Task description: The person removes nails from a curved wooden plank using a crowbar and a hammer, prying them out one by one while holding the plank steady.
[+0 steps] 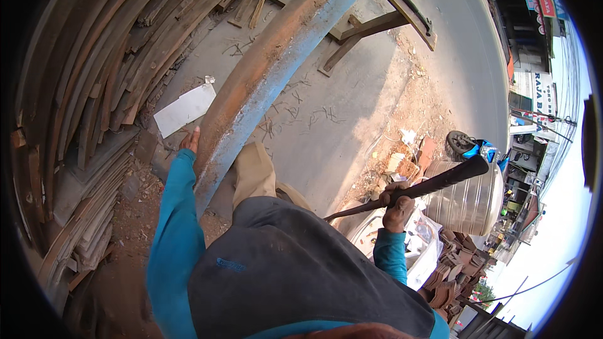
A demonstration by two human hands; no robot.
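Observation:
A long weathered wooden plank point(251, 81) with worn blue paint along one side runs from beside my legs up to the top of the view. At its near left edge, my left hand point(190, 140) grips the wood; some of its fingers are hidden. My right hand point(397, 208), off to the right, is closed around a long dark bar point(433, 180) with a thicker black end pointing up and right. The bar's thin end passes in front of my body, apart from the plank.
Stacked boards point(94, 69) fill the left side. A wooden trestle point(370, 25) carries a dark tool point(408, 3). Loose nails point(295, 110) and a white sheet point(185, 110) lie on the ground. At right are a ribbed metal tank point(465, 198), roof tiles point(449, 270) and a blue motorbike point(471, 145).

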